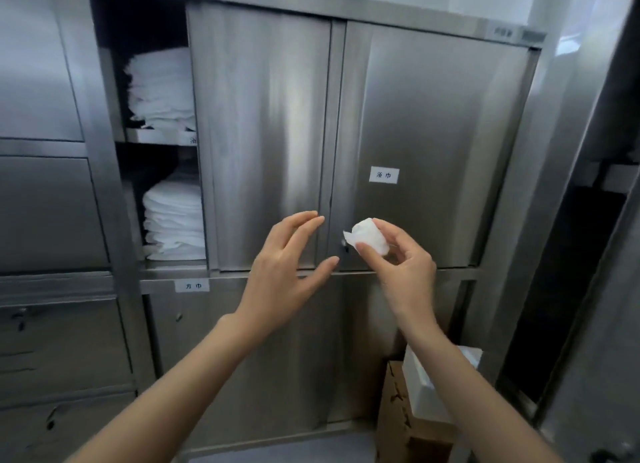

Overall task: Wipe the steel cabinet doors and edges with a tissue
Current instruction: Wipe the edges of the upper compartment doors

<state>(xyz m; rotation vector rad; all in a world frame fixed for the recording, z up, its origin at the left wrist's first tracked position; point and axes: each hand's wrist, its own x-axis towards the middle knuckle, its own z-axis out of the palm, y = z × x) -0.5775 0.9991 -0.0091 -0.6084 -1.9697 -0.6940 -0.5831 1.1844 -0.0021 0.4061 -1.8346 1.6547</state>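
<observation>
A steel cabinet fills the view, with two brushed sliding doors: a left door (263, 133) and a right door (433, 123) bearing a small white label (384, 175). My right hand (401, 258) pinches a crumpled white tissue (367, 237) between thumb and fingertips, just in front of the lower seam where the doors meet. My left hand (287, 265) hovers beside it with fingers straight and spread, holding nothing, in front of the left door's lower part. The cabinet's lower edge (398, 274) runs right behind both hands.
The cabinet's left side stands uncovered, showing stacked white towels on an upper shelf (161, 88) and a lower shelf (175, 217). Below are lower steel doors (214, 358). A cardboard box (401, 414) with a white box (429, 393) on it sits at bottom right. More steel units flank both sides.
</observation>
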